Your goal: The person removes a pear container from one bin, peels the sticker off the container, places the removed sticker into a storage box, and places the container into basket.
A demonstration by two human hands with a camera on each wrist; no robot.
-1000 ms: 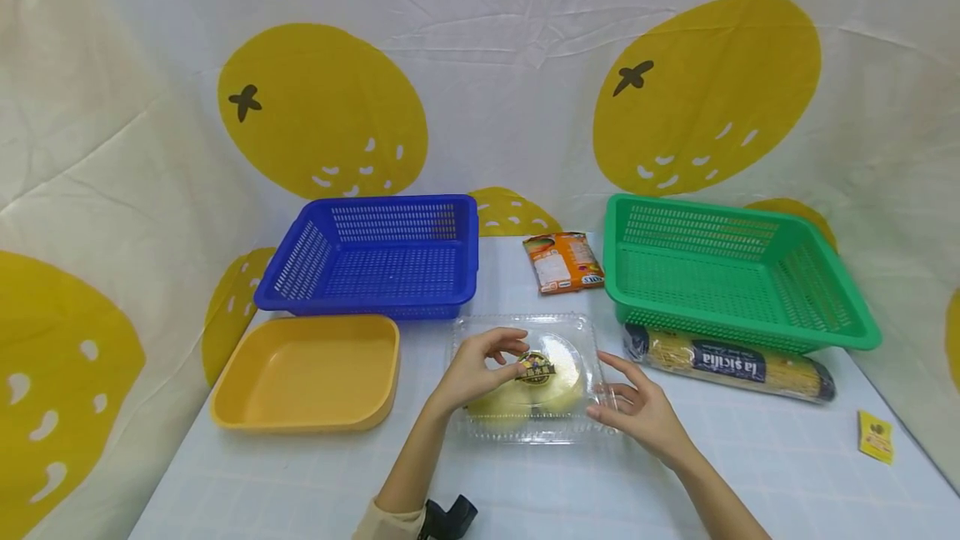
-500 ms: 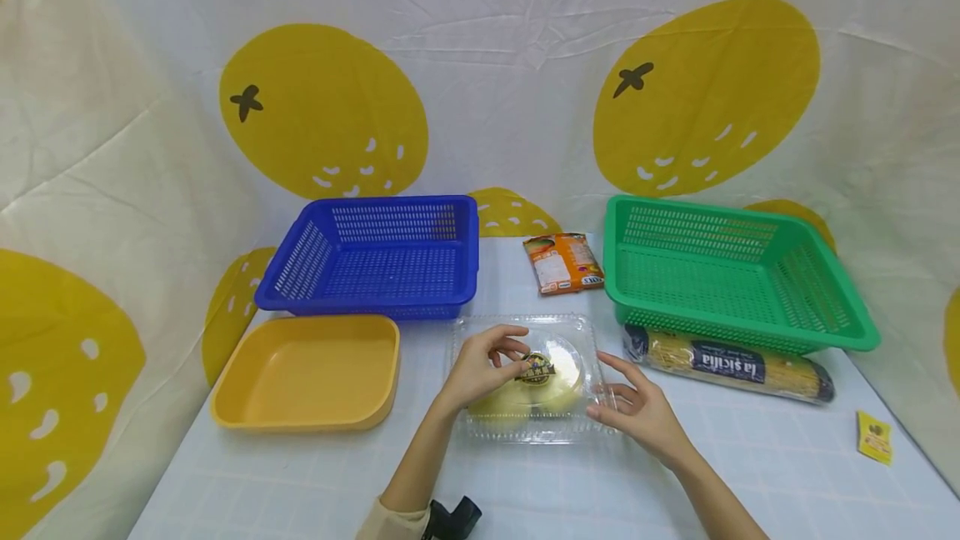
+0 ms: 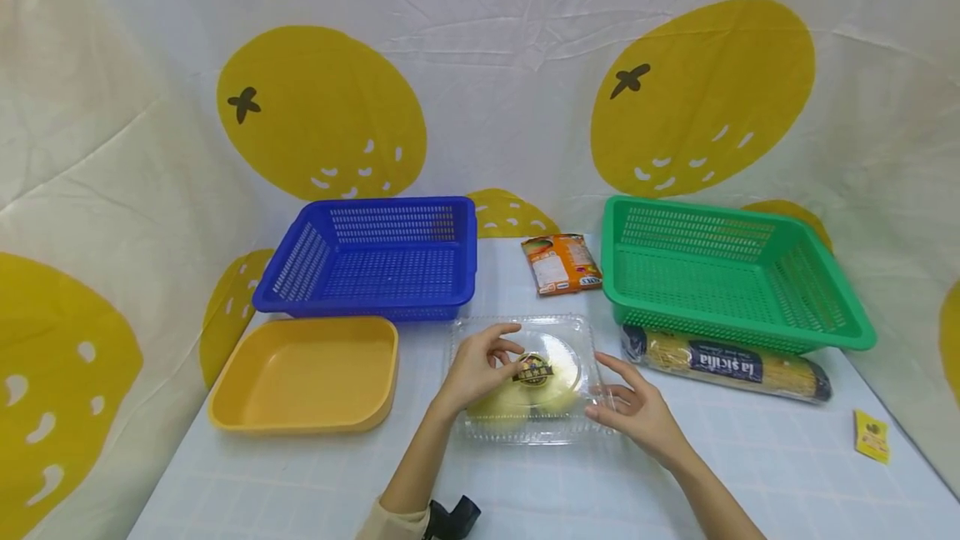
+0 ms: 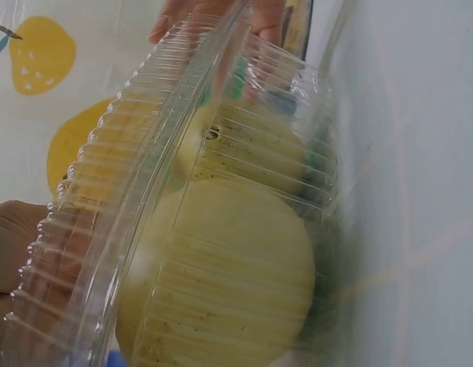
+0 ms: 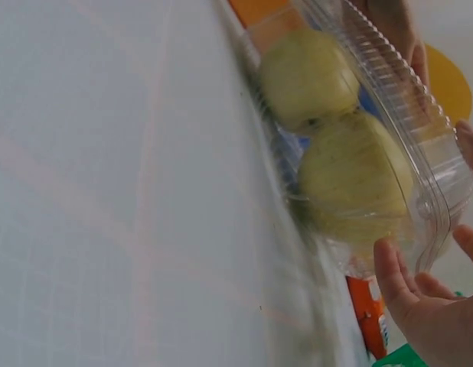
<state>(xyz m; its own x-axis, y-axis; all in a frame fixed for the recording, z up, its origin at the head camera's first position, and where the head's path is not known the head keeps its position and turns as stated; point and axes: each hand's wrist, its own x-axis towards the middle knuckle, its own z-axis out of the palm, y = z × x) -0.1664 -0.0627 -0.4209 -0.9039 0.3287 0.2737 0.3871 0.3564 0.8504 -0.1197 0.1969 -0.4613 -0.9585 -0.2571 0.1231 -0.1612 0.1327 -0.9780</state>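
Observation:
A clear plastic clamshell fruit box (image 3: pixel 555 432) with a lowered ribbed lid rests flat at the front middle of the table. Through its wall, pale yellow-green round fruits (image 4: pixel 229 267) show, two of them plain in each wrist view. A gold and black label (image 3: pixel 534 369) marks the lid's top. My left hand (image 3: pixel 474 369) lies over the lid's left half, fingers loosely bent, thumb tip by the label. At the box's right side is my right hand (image 3: pixel 641 413), fingers spread and thumb at the front corner. Its relaxed fingertips (image 5: pixel 387 256) reach along that wall.
A blue basket (image 3: pixel 465 290) stands behind a yellow tub (image 3: pixel 386 373) on the left. An orange snack packet (image 3: pixel 562 265) lies behind the box. A green basket (image 3: pixel 855 323) leans over a spaghetti pack (image 3: pixel 723 363) on the right. A small yellow sachet (image 3: pixel 872 437) lies far right.

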